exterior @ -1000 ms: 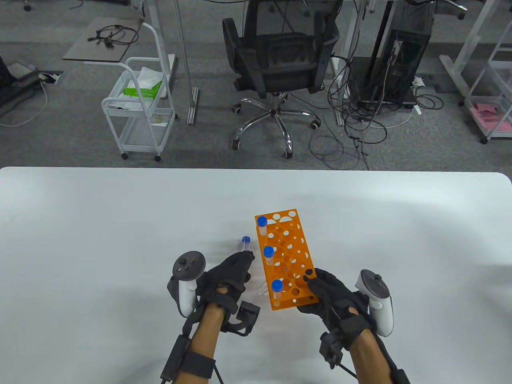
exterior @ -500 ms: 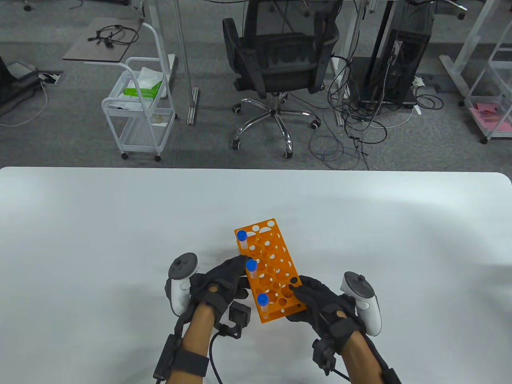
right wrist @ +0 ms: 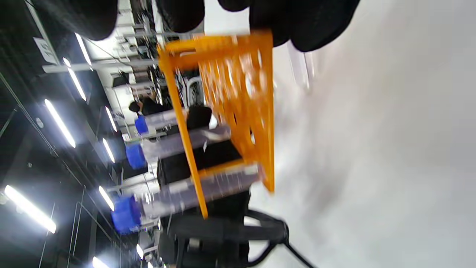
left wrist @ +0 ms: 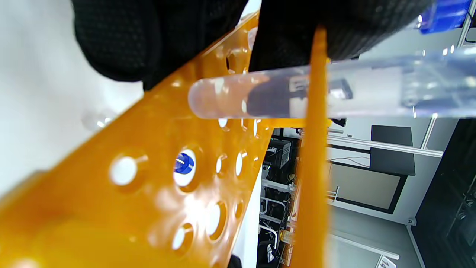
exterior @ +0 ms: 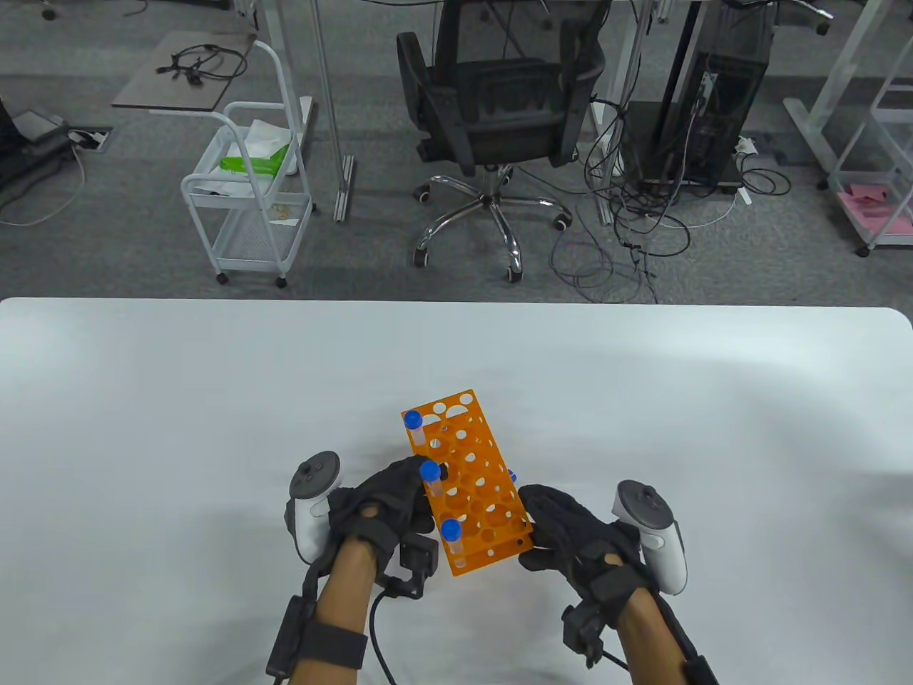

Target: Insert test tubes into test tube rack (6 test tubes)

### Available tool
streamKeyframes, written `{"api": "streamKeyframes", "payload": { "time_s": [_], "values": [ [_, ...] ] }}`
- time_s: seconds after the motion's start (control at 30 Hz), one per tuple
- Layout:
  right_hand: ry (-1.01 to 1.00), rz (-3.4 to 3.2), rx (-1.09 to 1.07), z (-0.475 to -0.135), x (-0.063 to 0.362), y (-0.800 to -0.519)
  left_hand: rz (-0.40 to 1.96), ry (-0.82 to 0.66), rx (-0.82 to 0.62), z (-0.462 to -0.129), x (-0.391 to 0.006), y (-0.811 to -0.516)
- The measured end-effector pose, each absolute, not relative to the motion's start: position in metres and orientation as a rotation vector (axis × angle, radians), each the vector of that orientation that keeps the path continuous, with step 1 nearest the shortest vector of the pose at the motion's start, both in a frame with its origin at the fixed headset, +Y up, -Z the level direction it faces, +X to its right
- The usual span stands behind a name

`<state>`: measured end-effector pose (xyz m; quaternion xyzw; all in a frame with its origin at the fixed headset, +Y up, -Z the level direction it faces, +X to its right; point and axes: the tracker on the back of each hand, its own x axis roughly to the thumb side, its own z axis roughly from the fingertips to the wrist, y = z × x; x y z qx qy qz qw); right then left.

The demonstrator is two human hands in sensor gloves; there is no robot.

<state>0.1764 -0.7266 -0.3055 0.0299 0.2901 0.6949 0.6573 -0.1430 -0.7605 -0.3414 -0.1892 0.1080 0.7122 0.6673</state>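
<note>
The orange test tube rack (exterior: pixel 476 492) is held between both hands near the table's front middle. Three blue-capped tubes (exterior: pixel 429 472) stand in its left row. My left hand (exterior: pixel 403 492) grips the rack's left side beside the middle tube. My right hand (exterior: pixel 546 514) grips its near right corner. In the left wrist view a clear tube (left wrist: pixel 260 97) passes through the rack (left wrist: pixel 148 178) under my fingers (left wrist: pixel 111 37). In the right wrist view the rack (right wrist: pixel 238 93) hangs from my fingers (right wrist: pixel 316 22), apparently clear of the table. A blue cap (exterior: pixel 511 474) peeks out at the rack's right edge.
A loose clear tube (right wrist: pixel 300 70) lies on the white table (exterior: pixel 214 399) beyond the rack in the right wrist view. A blue cap (left wrist: pixel 184 163) shows through a rack hole in the left wrist view. An office chair (exterior: pixel 499 107) and a white cart (exterior: pixel 250 207) stand behind the table.
Both hands have carried the rack left and toward the front edge. My left hand has closed onto its left side. The loose tube once left of the rack is now covered by it.
</note>
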Motion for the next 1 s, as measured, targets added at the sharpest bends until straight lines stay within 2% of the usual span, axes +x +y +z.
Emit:
{"api": "streamKeyframes", "payload": {
  "time_s": [0.23, 0.43, 0.57, 0.73, 1.0],
  "values": [
    [0.41, 1.794, -0.079, -0.312, 0.208, -0.716, 1.606, 0.249, -0.428, -0.341, -0.15, -0.761],
    [0.106, 2.457, -0.249, -0.316, 0.206, -0.711, 1.596, 0.24, -0.448, -0.34, -0.151, -0.761],
    [0.093, 2.705, -0.337, -0.322, 0.197, -0.723, 1.582, 0.224, -0.465, -0.341, -0.151, -0.761],
    [0.185, 2.915, -0.414, -0.33, 0.186, -0.743, 1.568, 0.204, -0.492, -0.341, -0.149, -0.762],
    [0.234, 3.03, -0.425, -0.335, 0.175, -0.761, 1.547, 0.187, -0.516, -0.341, -0.147, -0.763]
  ]
}}
